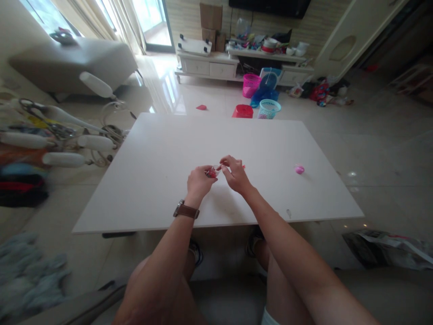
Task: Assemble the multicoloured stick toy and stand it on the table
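Observation:
My left hand [199, 181], with a brown-strapped watch on its wrist, is closed around a small clear container [213, 172] with red in it, held just above the white table [162, 149]. Close on its right, my right hand [235, 175] has its fingertips pinched together at the container's rim. What those fingertips grip is too small to make out. A bit of something orange-red [244, 167] peeks out beside the right hand, mostly hidden. Farther right on the table lies a small round pink thing [299, 169].
A small clear piece [288, 213] lies by the table's near edge. Beyond the far edge stand a red tub [242, 111], a light blue basket [269, 107] and a pink basket [251, 85]. A lamp with white shades [96, 142] is on the left.

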`<action>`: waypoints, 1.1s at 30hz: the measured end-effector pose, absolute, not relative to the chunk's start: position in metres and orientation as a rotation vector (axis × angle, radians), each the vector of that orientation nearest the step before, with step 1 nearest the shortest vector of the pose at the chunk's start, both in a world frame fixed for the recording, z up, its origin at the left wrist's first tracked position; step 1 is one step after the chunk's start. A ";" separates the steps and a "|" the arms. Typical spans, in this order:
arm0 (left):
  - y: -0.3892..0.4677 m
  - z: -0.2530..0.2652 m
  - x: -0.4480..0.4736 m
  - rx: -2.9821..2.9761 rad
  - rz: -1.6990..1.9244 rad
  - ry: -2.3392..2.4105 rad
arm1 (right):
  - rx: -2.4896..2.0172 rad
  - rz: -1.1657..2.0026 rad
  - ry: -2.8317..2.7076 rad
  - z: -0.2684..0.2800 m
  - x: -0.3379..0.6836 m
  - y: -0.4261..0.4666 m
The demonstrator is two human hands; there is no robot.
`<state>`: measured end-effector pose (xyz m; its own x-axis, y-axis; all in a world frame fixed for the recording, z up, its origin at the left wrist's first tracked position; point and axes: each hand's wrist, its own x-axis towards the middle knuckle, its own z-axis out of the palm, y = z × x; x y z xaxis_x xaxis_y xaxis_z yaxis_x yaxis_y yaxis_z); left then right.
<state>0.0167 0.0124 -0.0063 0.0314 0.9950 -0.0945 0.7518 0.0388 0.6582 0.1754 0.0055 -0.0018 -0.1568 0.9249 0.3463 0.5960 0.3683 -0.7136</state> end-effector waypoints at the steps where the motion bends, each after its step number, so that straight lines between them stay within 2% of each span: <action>1: 0.013 -0.007 0.016 1.757 0.569 1.773 | -1.314 0.537 -1.813 -0.001 0.176 0.006; 4: 0.013 -0.006 0.015 1.735 0.575 1.786 | -1.359 0.460 -1.629 -0.002 0.187 0.015; 8: 0.013 -0.006 0.013 1.721 0.614 1.789 | -1.687 0.365 -1.470 -0.022 0.220 0.032; 14: 0.015 -0.008 0.011 1.705 0.644 1.776 | -2.171 0.547 -1.796 -0.068 0.256 0.037; 23: 0.014 -0.006 0.010 1.680 0.635 1.766 | -2.173 0.598 -1.984 -0.087 0.246 0.034; 33: 0.016 -0.010 0.010 1.678 0.615 1.731 | -2.168 0.672 -1.926 -0.079 0.239 0.035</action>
